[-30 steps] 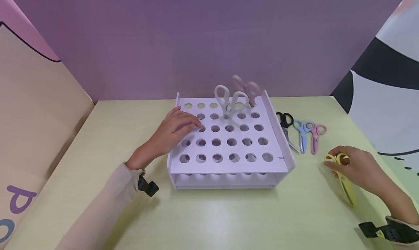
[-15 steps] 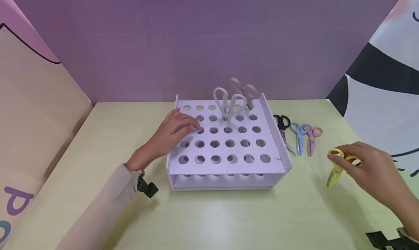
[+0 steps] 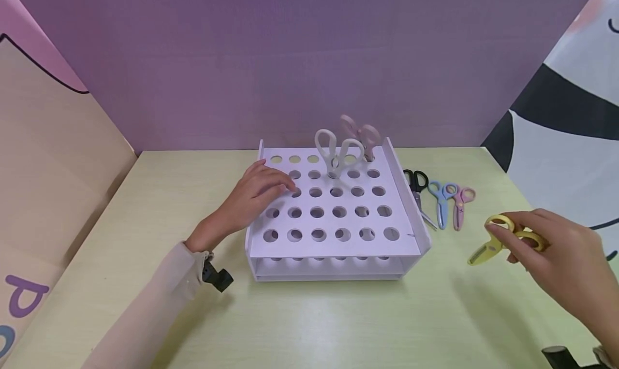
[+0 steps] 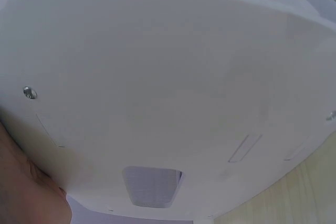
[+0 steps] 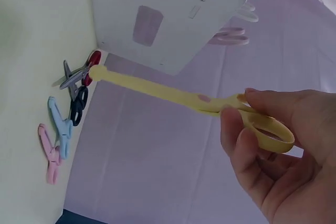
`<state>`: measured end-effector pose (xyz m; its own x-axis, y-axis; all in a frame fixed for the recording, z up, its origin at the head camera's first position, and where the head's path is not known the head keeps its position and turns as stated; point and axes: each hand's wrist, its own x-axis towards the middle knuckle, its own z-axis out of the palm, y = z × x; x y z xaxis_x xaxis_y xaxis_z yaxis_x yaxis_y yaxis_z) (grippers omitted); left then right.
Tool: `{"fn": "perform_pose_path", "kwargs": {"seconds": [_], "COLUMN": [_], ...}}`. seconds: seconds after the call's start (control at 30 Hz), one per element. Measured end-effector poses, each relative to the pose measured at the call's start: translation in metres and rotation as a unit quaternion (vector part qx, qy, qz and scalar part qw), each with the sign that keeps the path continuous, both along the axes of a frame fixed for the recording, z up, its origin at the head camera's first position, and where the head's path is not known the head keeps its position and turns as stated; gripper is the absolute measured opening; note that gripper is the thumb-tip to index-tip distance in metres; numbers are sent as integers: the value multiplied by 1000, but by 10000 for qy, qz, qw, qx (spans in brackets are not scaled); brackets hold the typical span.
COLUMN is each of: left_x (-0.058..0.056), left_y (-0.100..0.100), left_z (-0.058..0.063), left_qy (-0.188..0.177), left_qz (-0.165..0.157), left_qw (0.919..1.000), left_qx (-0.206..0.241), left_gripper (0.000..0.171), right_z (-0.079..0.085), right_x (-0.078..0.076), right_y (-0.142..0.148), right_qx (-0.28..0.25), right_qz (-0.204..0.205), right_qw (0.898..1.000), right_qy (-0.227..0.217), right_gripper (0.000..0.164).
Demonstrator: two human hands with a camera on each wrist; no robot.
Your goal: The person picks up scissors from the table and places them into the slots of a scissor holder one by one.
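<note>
In the head view, a white rack point(image 3: 329, 245) with rows of round holes stands on the table point(image 3: 319, 315). The left hand point(image 3: 246, 197) rests over its left edge, fingers loosely bent and slightly spread, perhaps to keep it from shifting. White scissors point(image 3: 334, 165) and mauve scissors point(image 3: 362, 136) stand in holes towards the back, loops up; the loops look too wide to slip through, which is probably what holds them there. The right hand point(image 3: 566, 256) pinches the yellow scissors point(image 3: 494, 244) by the handles, raised above the table, so the blades are left free. Black scissors point(image 3: 417, 186), light blue scissors point(image 3: 442, 194) and pink scissors point(image 3: 459, 203) lie beside the rack's right wall, side by side and within easy reach of that hand.

In the left wrist view, the rack's side wall point(image 4: 157, 77) fills nearly everything. Only an edge of the left hand shows against it, so I cannot tell from here how its fingertips lie.

In the right wrist view, thumb and bent fingers meet near the loops of the yellow scissors, likely for control. Red-handled scissors point(image 5: 87, 78) lie among the others, close to the black pair
</note>
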<state>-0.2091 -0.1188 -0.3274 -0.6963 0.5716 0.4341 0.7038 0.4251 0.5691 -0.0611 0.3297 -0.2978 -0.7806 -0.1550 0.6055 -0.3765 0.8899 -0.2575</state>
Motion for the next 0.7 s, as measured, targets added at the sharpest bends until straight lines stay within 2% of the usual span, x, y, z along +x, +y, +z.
{"fn": "perform_pose_path", "kwargs": {"seconds": [0.1, 0.33, 0.57, 0.7], "left_x": [-1, -1, -1, -2], "left_y": [0, -1, -1, 0], "left_z": [-1, -3, -3, -4], "left_qy": [-1, -48, -58, -76], "left_qz": [-2, 0, 17, 43], "left_qw": [10000, 10000, 10000, 10000], "left_qx": [1, -14, -5, -13], "left_gripper": [24, 24, 24, 24], "right_z": [4, 10, 21, 27], "right_x": [2, 10, 14, 16], "right_y": [-5, -13, -24, -29], "right_qx": [-22, -525, -941, -1156], "right_qz": [46, 31, 377, 429], "right_qw": [9999, 9983, 9944, 9920], "right_qy": [162, 258, 310, 263], "right_gripper": [20, 26, 21, 23]}}
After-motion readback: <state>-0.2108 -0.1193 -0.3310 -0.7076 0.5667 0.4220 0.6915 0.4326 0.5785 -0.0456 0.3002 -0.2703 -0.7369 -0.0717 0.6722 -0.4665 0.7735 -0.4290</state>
